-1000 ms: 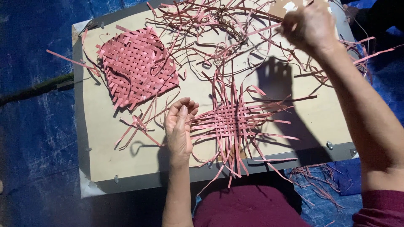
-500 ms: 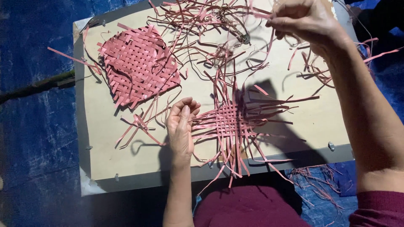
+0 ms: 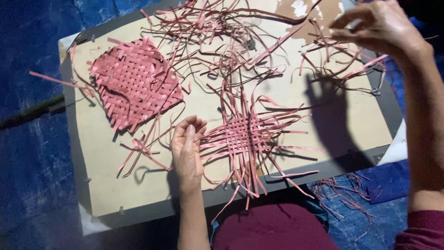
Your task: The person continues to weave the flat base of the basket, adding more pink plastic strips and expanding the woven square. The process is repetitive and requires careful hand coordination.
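Observation:
A small, loosely woven pink strip mat (image 3: 245, 135) lies at the middle of a pale board (image 3: 115, 185), with long loose ends sticking out all around. My left hand (image 3: 187, 150) stands edge-on at the mat's left side, fingertips bunched on the ends of its left strips. My right hand (image 3: 377, 25) is raised over the board's far right corner, thumb and fingers pinched close together. Whether a strip is between them is unclear. A larger, denser woven pink mat (image 3: 134, 82) lies at the board's far left.
A tangled pile of loose pink strips (image 3: 222, 32) covers the far middle of the board. More strips (image 3: 342, 194) lie on the blue tarp (image 3: 32, 162) at the near right. My dark red lap (image 3: 273, 229) is at the board's near edge.
My right hand has moved from above the strip pile to the right. My left hand has stayed at the small mat's left side.

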